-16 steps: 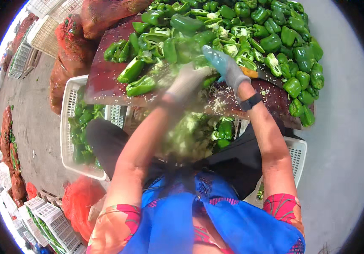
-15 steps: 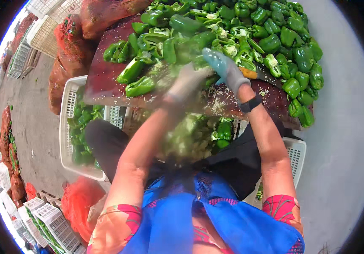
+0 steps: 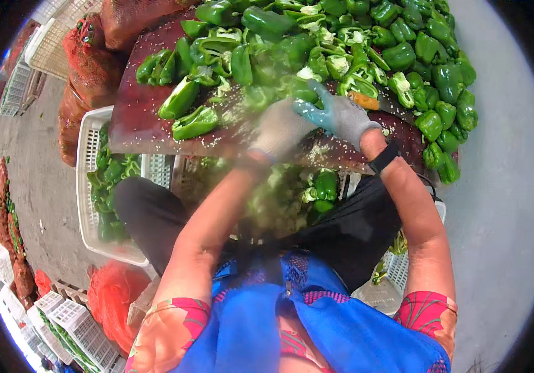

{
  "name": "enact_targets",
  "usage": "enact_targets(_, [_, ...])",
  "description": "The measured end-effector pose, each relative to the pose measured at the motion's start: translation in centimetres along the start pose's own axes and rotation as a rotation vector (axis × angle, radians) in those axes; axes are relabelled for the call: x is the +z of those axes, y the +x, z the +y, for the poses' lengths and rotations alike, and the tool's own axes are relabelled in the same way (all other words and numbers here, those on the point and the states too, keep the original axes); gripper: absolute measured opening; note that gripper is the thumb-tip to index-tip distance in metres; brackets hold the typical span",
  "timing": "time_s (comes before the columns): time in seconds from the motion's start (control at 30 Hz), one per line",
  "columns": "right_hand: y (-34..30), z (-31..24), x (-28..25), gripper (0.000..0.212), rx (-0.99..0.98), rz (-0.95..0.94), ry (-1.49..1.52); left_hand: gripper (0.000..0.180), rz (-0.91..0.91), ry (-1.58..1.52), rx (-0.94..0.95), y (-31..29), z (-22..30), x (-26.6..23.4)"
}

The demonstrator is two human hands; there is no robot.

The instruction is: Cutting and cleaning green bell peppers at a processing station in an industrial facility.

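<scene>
The left hand (image 3: pixel 284 127) and right hand (image 3: pixel 338 115) have drawn nearer the body and together, apparently working jointly; what they grip, I cannot tell. A green pepper piece (image 3: pixel 306 95) lies just beyond them, over the seed-strewn desk (image 3: pixel 139 127); an orange-handled knife (image 3: pixel 364 101) and whole peppers (image 3: pixel 429 125) lie rightward.

Green peppers (image 3: pixel 447 79), maroon tabletop (image 3: pixel 139 121), pink-and-orange sleeves (image 3: pixel 429 314)

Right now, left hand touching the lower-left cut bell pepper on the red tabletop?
Apart. The head view shows seed-strewn red tabletop between the gloved left hand and that cut green bell pepper.
</scene>
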State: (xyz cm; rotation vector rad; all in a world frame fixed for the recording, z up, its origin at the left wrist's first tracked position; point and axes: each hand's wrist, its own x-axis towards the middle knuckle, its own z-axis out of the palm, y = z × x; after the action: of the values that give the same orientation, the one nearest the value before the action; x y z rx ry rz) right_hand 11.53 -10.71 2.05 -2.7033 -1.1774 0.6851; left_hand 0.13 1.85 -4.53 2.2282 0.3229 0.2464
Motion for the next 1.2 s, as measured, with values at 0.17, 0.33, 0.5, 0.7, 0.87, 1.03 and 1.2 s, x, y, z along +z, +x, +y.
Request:
enact_targets(0.17, [1.1, 1.6, 2.4, 0.08, -0.066, 0.073, 0.313, 0.048, 0.036, -0.275, -0.168, -0.8, 2.4, -1.3])
enact_targets(0.33, [3.9, 3.3, 4.6, 0.075, -0.192, 0.135, 0.437, 0.057, 0.099, -0.158, -0.145, -1.2, 1.2, 0.0])
enact_targets(0.5, [5.5, 3.4, 7.0, 0.049, -0.047, 0.243, 0.571, 0.053, 0.042, -0.472, -0.218, -1.1, 0.8, -0.1])
enact_targets(0.7, [6.3, 2.7, 6.6, 0.047, -0.259, 0.361, 0.017, 0.048, 0.028, -0.592, -0.171, -0.4, -3.1, 0.1])
enact_targets(0.87, [7.1, 6.8, 9.0, 0.054, -0.2, 0.431, 0.378, 0.036, -0.122, -0.045, 0.184, -0.5, -2.8, -2.3])
enact_targets(1.03, [7.1, 7.9, 9.8, 0.06, -0.084, 0.407, 0.277, 0.035, -0.204, -0.6, 0.206, -2.2, -1.6, -4.9])
enact_targets(1.2, [4.2, 6.6, 9.1, 0.046, -0.146, 0.539, -0.351, 0.034, -0.237, -0.362, 0.103, -2.6, -3.4, -5.3])
